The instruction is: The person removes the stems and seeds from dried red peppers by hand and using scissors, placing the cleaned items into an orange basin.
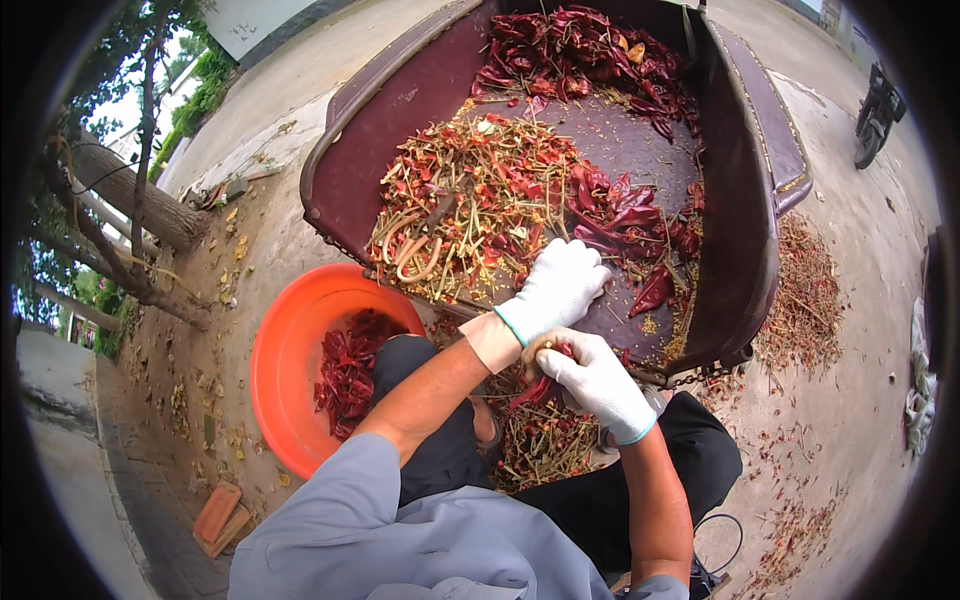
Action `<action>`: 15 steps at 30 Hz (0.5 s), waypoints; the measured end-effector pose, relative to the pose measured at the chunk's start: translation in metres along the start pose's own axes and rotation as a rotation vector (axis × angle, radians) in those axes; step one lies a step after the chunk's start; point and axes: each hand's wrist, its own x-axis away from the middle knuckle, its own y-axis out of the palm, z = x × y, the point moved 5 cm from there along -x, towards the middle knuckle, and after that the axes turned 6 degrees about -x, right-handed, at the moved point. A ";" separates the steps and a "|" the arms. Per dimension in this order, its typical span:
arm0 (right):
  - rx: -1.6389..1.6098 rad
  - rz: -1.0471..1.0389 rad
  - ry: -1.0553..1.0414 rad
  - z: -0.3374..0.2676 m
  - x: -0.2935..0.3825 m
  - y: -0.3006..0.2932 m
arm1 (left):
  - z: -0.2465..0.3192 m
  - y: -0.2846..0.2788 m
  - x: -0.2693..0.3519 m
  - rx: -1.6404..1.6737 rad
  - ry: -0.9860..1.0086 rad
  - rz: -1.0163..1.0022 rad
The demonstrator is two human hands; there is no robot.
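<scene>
My left hand (564,289), in a white knit glove, rests at the near edge of a dark red cart bed (615,135) with its fingers curled down. Whether it grips anything is hidden. Closer to my body, my right hand (596,379), gloved too, is closed around a dried red chili pepper (535,392) that sticks out below its fingers. Loose dried chilies (619,206) lie just beyond my left hand. To their left spreads a heap of stems and pepper scraps (472,195). More whole chilies (577,52) are piled at the bed's far end.
An orange plastic tub (289,352) holding dried chilies stands by my left knee. Discarded stems (551,450) cover the ground between my legs, and another stem pile (802,292) lies right of the cart. A chain (705,375) hangs at its near edge. Bricks (219,517) lie lower left.
</scene>
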 end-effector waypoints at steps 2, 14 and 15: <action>0.030 0.128 -0.004 -0.008 0.002 -0.010 | -0.007 -0.005 0.001 0.017 -0.111 0.039; 0.524 0.662 -0.468 -0.034 0.005 -0.045 | -0.022 -0.065 0.019 1.197 -0.458 -0.121; 0.537 0.663 -0.434 -0.034 0.004 -0.044 | -0.023 -0.066 0.021 1.161 -0.452 -0.114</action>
